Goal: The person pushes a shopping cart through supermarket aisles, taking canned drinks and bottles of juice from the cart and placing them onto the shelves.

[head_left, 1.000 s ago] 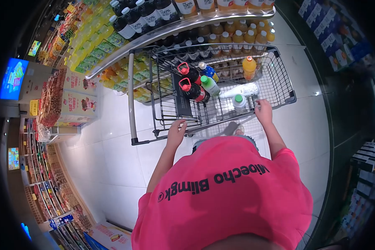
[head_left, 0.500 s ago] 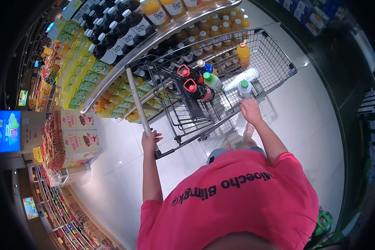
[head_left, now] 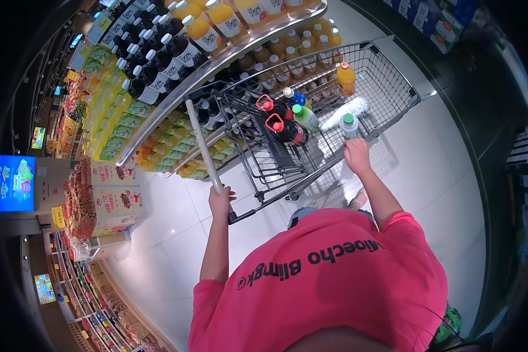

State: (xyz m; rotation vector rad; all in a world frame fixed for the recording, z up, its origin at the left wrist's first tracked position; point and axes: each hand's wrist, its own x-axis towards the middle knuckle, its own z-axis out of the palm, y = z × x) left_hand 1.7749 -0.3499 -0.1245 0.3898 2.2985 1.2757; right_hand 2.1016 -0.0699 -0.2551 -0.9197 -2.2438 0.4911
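My left hand (head_left: 220,202) is closed round the near end of the grey handle (head_left: 203,144) of a wire shopping cart (head_left: 393,64). On the cart's near side rim, my right hand (head_left: 356,156) is closed, fingers partly hidden, just beside a pale bottle with a green cap (head_left: 348,125). In the basket lie two dark cola bottles with red carry rings (head_left: 288,130), a green-capped bottle (head_left: 305,117), a blue-labelled bottle (head_left: 296,97) and a white bottle or roll (head_left: 347,112). An orange juice bottle (head_left: 346,80) stands towards the front end.
A shelf edge (head_left: 240,50) runs close along the cart's far side, loaded with dark bottles (head_left: 176,56) and orange juice bottles (head_left: 223,23). Stacked boxes (head_left: 117,199) stand to the left near a lit screen (head_left: 14,183). Pale floor tiles (head_left: 176,258) lie around the cart.
The cart and both hands have shifted slightly right in view, while the shelf's end has moved a little left. Both hands keep their places on the cart.
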